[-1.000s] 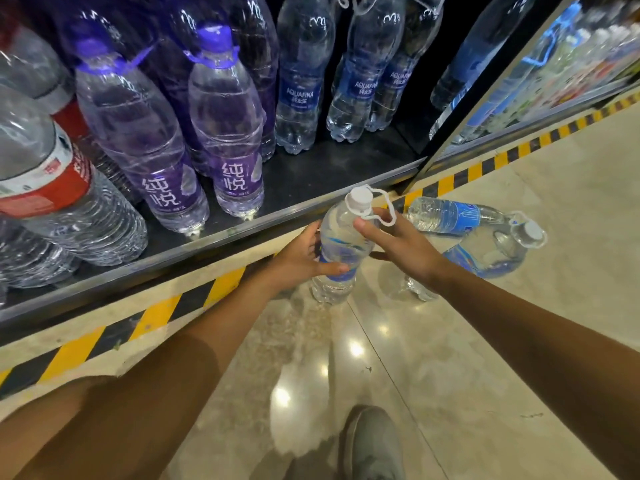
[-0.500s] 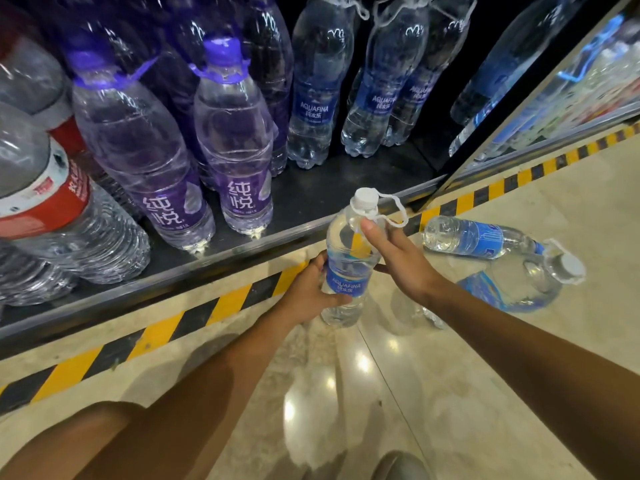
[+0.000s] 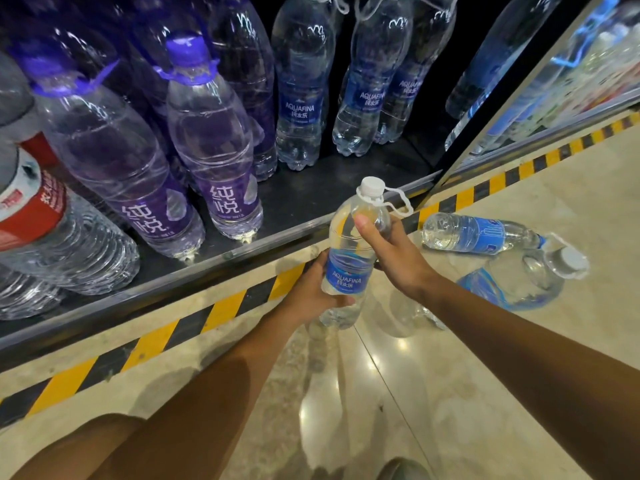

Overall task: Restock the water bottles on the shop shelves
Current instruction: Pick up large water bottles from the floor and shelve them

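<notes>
clear plastic blue-label Aquafina bottle (image 3: 349, 258) lifted higher than before, left hand (image 3: 313, 294) wrapped round label, right hand (image 3: 391, 252) gripping shoulder

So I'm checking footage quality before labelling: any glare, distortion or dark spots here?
Head view: ceiling lights glare off the polished floor below the held bottle; wide-angle lens bows the shelf edge and leans the bottles; shelf back is near black; both hands stay sharp.

place: shop | evidence: low display shelf (image 3: 311, 199) stocked with labelled water bottles (image 3: 214, 140); hazard-striped floor tape (image 3: 221, 306)
</notes>
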Motion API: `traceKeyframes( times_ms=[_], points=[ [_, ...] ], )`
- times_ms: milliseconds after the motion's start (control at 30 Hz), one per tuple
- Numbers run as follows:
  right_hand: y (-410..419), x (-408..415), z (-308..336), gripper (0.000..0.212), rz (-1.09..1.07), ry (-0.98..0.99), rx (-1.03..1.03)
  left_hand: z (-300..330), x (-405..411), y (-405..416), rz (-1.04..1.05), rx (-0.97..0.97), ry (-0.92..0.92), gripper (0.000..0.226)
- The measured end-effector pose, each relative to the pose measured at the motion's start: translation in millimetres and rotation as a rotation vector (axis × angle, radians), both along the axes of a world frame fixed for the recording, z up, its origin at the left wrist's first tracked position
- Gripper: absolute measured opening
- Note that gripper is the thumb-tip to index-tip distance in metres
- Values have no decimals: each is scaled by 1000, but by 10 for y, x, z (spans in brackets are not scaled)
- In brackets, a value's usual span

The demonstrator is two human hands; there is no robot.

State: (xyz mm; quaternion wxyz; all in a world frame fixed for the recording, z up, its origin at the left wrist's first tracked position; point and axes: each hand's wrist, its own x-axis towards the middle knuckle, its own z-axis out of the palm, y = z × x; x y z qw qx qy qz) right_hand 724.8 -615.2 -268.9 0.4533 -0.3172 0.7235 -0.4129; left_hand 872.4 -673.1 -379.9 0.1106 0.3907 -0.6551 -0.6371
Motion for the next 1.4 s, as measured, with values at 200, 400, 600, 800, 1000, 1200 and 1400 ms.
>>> traceKeyframes(
  times_ms=[200, 400, 600, 800, 1000, 1200, 1400],
  points=[
    [186, 159, 45, 56, 7, 25, -32, -76, 110, 139, 96, 71, 61, 89],
    [195, 183, 324, 80, -89, 180, -57, 150, 239, 172, 102, 34, 110, 89],
    [-171, 67, 832, 83, -215, 306, -246, 789, 193, -220, 156, -156, 202, 74],
    [-449, 130, 1157, 51, -92, 388, -546, 1251, 96, -491, 286, -321, 327, 72],
    [-655, 53, 1091, 56, -13, 318, -730, 1362, -158, -710, 383, -333, 372, 82],
    [-930, -61, 805, 65, 65, 246, -683, 1153, -231, -900, 373, -377, 243, 84],
    [-1209, -186, 706, 47, 180, 287, -603, 983, -265, -960, 451, -370, 226, 83]
  ],
)
